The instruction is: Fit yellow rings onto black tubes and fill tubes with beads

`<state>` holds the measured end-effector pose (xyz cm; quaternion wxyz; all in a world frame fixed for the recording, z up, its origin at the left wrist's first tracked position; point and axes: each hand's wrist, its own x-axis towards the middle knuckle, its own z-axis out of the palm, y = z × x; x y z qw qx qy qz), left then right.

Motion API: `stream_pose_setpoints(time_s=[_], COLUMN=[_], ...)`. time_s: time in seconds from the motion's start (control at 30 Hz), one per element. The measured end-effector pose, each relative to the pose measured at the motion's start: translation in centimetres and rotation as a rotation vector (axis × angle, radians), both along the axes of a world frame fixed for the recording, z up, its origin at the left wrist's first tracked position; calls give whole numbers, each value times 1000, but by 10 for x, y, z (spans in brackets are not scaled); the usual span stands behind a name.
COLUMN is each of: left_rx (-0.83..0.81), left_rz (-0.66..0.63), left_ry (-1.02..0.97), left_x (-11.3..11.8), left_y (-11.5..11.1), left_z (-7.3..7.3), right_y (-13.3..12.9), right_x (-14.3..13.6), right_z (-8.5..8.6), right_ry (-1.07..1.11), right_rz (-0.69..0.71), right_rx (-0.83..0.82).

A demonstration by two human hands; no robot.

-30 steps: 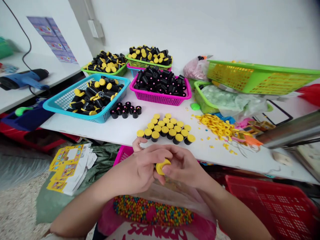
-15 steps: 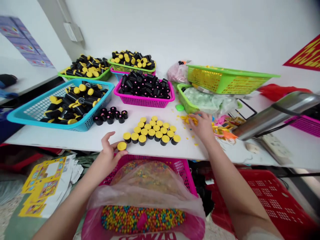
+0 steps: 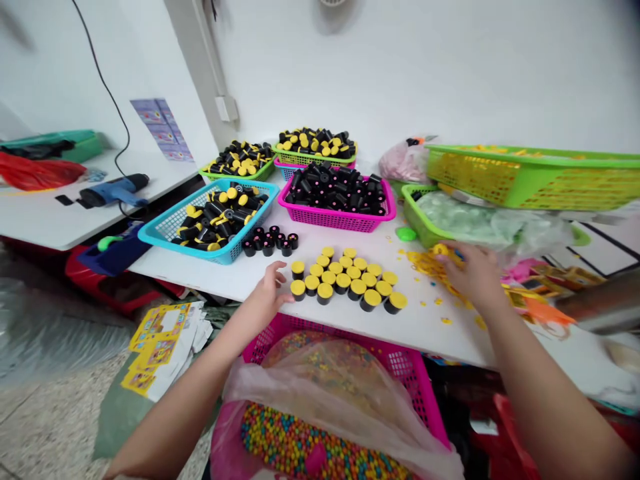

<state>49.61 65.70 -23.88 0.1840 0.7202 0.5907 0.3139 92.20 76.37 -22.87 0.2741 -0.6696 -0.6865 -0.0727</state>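
Several black cylinders with yellow caps (image 3: 357, 288) stand upright in a cluster on the white table (image 3: 225, 274). At the cluster's left end, my left hand (image 3: 269, 293) has its fingers apart beside a yellow-capped cylinder (image 3: 298, 289), holding nothing. My right hand (image 3: 473, 273) is over the pile of small yellow pieces (image 3: 425, 261), with a yellow piece (image 3: 441, 249) at its pinched fingertips. Behind the cluster stand several black cylinders with pink centres (image 3: 268, 247).
A blue basket (image 3: 165, 233) and a magenta basket (image 3: 330, 217) hold more cylinders. Green baskets (image 3: 530, 180) are at the right. Below the table edge, a bag of colourful beads (image 3: 285, 437) lies in a magenta basket (image 3: 434, 407). A heat gun (image 3: 113, 192) lies far left.
The view has turned left. My left hand has let go of its yellow-capped cylinder, which now stands with the cluster. A yellow piece now shows at my right fingertips.
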Motion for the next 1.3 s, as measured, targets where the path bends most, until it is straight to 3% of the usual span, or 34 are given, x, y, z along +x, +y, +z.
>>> stream_pose_setpoints(time_s=[0.2, 0.37, 0.5, 0.6, 0.67, 0.8, 0.93, 1.0, 1.13, 1.3], left_rx=[189, 221, 202, 148, 109, 260, 535, 545, 321, 210], left_rz=[364, 476, 480, 493, 411, -33, -405, -475, -522, -475], left_ry=[303, 380, 428, 425, 354, 91, -15, -31, -198, -476], left_x=[-31, -28, -22, -14, -3, 35, 72, 80, 82, 84], left_y=[45, 75, 70, 48, 25, -22, -49, -56, -64, -64], left_z=[8, 4, 5, 21, 39, 69, 73, 70, 61, 44], right_y=[-9, -30, -47, -62, -78, -121, -150, -156, -158, -158], right_x=[2, -22, -49, -73, -93, -136, -171, -181, -190, -192], right_z=[9, 15, 16, 21, 31, 60, 69, 62, 42, 34], right_ry=[211, 538, 649, 842, 983, 1233, 1379, 1442, 1511, 1489], right_rz=[55, 171, 367, 516, 601, 742, 842, 852, 815, 837], right_rx=[99, 8, 48, 84, 11, -240, -439, -490, -503, -439])
